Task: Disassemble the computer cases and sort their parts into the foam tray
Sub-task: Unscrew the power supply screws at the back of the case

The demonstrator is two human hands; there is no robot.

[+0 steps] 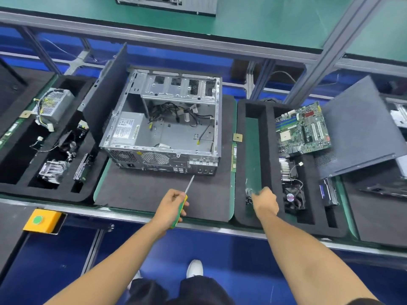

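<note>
Before the open case (163, 128) | left hand (174, 205) grips screwdriver (184, 201) (tip toward case) | right hand (265, 201): grip unclear

The long green-surfaced conveyor bench (233, 195) carries a dark grey foam mat (154, 194) at the centre. At 9 o'clock lies a black foam tray (19, 181); at 3 o'clock, a second black foam tray (268, 133). A yellow button box (43, 220) sits at 8 o'clock.

case (163, 119): silver metal, perforated vents
screwdriver (179, 209): green and yellow handle
tray (267, 128): black foam
motherboard (302, 128): green, white slots
button box (43, 220): yellow, green button
floor (242, 260): blue
</note>
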